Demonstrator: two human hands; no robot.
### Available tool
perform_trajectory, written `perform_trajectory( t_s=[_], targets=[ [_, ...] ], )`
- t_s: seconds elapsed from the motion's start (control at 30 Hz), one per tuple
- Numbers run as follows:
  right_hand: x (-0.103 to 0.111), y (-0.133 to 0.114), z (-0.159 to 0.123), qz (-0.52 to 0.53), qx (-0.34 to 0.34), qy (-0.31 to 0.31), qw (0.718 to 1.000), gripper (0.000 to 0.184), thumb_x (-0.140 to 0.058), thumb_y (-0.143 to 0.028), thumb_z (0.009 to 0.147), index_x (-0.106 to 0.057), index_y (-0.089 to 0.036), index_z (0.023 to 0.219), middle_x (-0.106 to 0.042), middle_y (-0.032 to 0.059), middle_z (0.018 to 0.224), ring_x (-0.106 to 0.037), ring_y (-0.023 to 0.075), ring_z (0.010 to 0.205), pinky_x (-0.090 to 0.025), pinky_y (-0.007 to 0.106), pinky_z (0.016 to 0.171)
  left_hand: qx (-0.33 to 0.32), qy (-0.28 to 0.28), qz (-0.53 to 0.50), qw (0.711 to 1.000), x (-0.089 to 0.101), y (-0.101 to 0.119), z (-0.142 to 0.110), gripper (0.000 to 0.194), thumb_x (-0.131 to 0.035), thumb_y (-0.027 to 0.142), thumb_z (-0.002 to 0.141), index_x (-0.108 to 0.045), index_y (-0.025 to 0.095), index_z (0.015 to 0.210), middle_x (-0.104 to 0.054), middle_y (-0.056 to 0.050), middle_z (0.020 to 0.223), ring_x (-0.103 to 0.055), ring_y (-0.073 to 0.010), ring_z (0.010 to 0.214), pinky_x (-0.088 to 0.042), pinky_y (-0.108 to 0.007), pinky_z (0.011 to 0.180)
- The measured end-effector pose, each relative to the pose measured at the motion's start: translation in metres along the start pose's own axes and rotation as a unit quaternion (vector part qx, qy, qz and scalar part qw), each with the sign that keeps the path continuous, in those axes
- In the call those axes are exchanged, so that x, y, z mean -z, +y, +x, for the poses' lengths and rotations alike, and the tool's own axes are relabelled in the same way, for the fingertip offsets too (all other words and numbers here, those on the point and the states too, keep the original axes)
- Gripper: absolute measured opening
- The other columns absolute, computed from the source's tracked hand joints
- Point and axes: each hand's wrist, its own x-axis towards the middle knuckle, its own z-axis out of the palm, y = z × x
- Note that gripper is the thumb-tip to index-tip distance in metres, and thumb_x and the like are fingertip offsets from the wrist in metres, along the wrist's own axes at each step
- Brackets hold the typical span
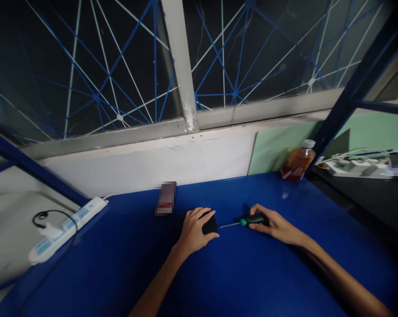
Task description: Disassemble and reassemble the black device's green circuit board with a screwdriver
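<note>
My left hand (195, 230) rests on the blue table (238, 273) with its fingers curled over a small black object (209, 224), holding it down. My right hand (274, 224) grips the green and black handle of a screwdriver (250, 220). Its thin metal shaft points left and the tip reaches the right side of the black object. Both forearms come in from the bottom of the view.
A blurred small box (166, 198) stands behind my left hand. A white power strip (65, 229) with a black cable lies at the table's left edge. A bottle of amber liquid (298, 162) stands at the back right, another power strip (357, 168) beyond it. A window with blue and white netting runs along the wall.
</note>
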Motion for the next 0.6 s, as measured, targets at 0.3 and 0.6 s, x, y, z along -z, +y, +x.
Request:
perform_trajectory(
  t_s=[0.3, 0.6],
  targets=[
    [-0.0036, -0.006, 0.0038, -0.013, 0.004, 0.017, 1.0, 0.037, -0.045, -0.053, 0.089, -0.062, -0.02, 0.088, -0.061, 0.0004, 0.071, -0.049, 0.0127, 0.056, -0.036, 0.025, 0.053, -0.021, 0.003, 0.014, 1.0, -0.0014, -0.0051, 0.001, 0.059, -0.073, 0.044, 0.072, -0.054, 0.03, 0.126, -0.059, -0.008, 0.124, -0.052, -0.0298, 0.113, -0.04, -0.046, 0.091],
    [0.0049, -0.0003, -0.0036, 0.175, -0.019, -0.08, 0.981, 0.035, -0.059, -0.048, 0.082, -0.047, -0.022, 0.102, -0.049, -0.0048, 0.065, -0.044, 0.0085, 0.046, -0.035, 0.021, 0.041, -0.022, 0.014, -0.005, 1.0, -0.0034, -0.0058, 0.0013, 0.066, -0.075, 0.045, 0.069, -0.05, 0.029, 0.128, -0.06, -0.006, 0.123, -0.053, -0.0273, 0.112, -0.041, -0.044, 0.091]
  ],
)
